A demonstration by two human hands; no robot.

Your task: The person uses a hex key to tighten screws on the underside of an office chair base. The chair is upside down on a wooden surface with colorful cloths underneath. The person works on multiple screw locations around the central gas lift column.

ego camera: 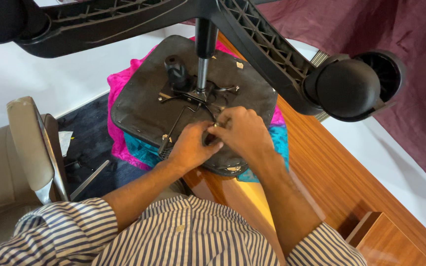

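An office chair lies upside down, and its black seat underside (139, 98) rests on a pink and teal cloth (119, 143) at the end of a wooden table (331, 182). A black metal mechanism plate (193, 93) with a chrome gas-lift column (203, 69) rises from the seat. My left hand (191, 145) and my right hand (242, 130) meet at the seat's near edge, fingers closed around a small part by a thin black lever (173, 129). What they pinch is hidden by the fingers.
The chair's black star base (252, 29) spreads overhead, with casters at the right (351, 86) and the top left (1, 19). A beige chair with a chrome frame (30, 148) stands at the left. Dark maroon cloth (395, 29) hangs at the right.
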